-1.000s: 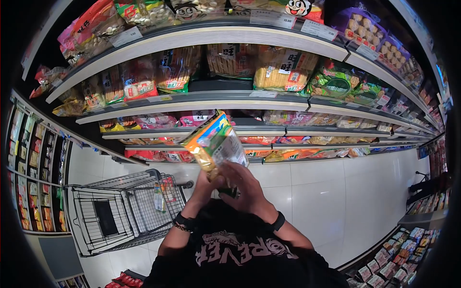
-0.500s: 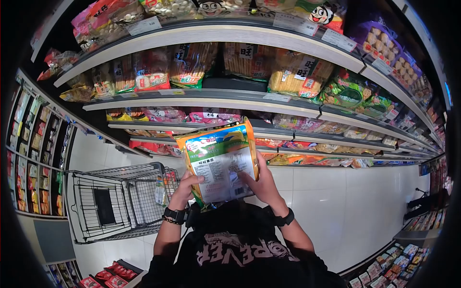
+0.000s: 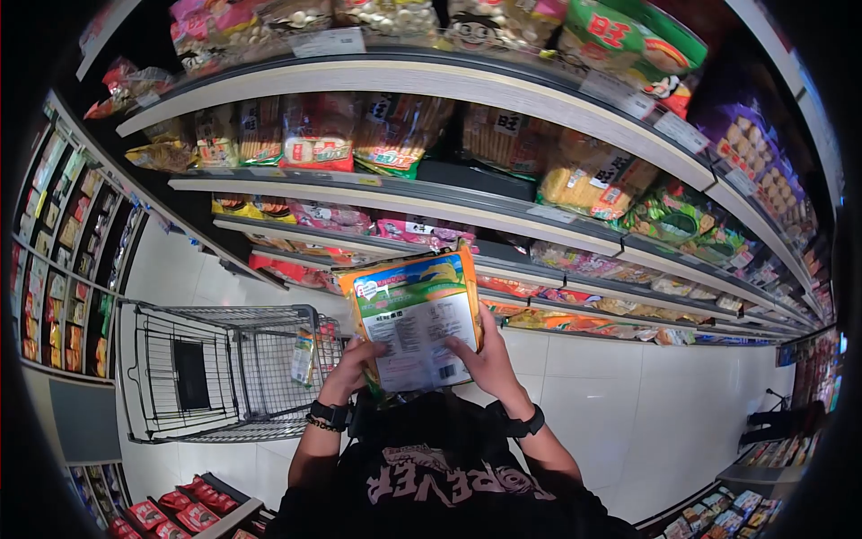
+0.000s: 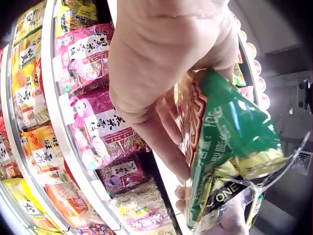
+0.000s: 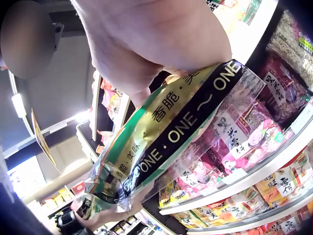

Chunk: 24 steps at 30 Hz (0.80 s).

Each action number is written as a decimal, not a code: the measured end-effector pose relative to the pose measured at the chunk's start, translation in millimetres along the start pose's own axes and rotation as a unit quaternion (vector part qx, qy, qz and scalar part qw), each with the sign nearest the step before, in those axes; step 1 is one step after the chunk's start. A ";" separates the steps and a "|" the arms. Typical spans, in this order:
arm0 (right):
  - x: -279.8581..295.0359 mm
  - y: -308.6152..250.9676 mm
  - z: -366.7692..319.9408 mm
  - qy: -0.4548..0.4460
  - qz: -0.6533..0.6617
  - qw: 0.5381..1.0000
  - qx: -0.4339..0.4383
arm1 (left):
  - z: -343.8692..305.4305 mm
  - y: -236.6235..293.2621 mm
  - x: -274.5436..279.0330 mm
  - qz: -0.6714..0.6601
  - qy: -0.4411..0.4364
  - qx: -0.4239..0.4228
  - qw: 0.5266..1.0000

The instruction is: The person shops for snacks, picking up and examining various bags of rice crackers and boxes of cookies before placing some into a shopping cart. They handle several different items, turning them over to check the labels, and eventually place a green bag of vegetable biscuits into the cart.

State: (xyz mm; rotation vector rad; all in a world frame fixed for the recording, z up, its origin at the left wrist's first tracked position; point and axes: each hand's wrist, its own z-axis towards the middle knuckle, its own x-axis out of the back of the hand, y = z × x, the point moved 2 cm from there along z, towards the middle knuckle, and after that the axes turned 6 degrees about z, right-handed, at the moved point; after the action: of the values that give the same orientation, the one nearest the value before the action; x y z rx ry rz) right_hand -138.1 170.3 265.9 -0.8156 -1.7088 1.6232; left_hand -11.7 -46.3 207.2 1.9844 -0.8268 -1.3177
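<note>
In the head view a snack bag (image 3: 417, 323) with orange edges is held up in front of the chest, its printed back label facing the head camera. The left hand (image 3: 348, 368) grips its left side, thumb on the label. On the right side the right hand (image 3: 492, 359) pinches it, thumb over the label. The left wrist view shows the bag's green and gold end (image 4: 230, 142) beside the left hand (image 4: 166, 63). A black strip lettered ONE runs along the bag (image 5: 166, 117) under the right hand (image 5: 156, 39).
A wire shopping cart (image 3: 224, 373) stands at the left with a package (image 3: 303, 357) inside. Shelves (image 3: 413, 81) full of bagged snacks stretch across the front. Red packages (image 3: 197, 514) sit low at the bottom left. Tiled floor (image 3: 593, 386) lies to the right.
The bag has turned from a tilted, edge-on position to lie flat toward the head camera, and the hands have moved apart to its two sides. The head view has shifted along the shelves.
</note>
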 end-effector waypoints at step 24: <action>-145.2 16.3 71.9 -0.237 -0.178 0.953 -0.058 | -192.8 73.8 281.3 0.564 0.480 0.136 0.658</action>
State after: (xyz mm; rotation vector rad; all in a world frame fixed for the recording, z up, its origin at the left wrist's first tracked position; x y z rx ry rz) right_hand -107.3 12.1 242.5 -0.1419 -2.1488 1.5520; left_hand 243.8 -280.8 169.1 1.4257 -1.3132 0.5902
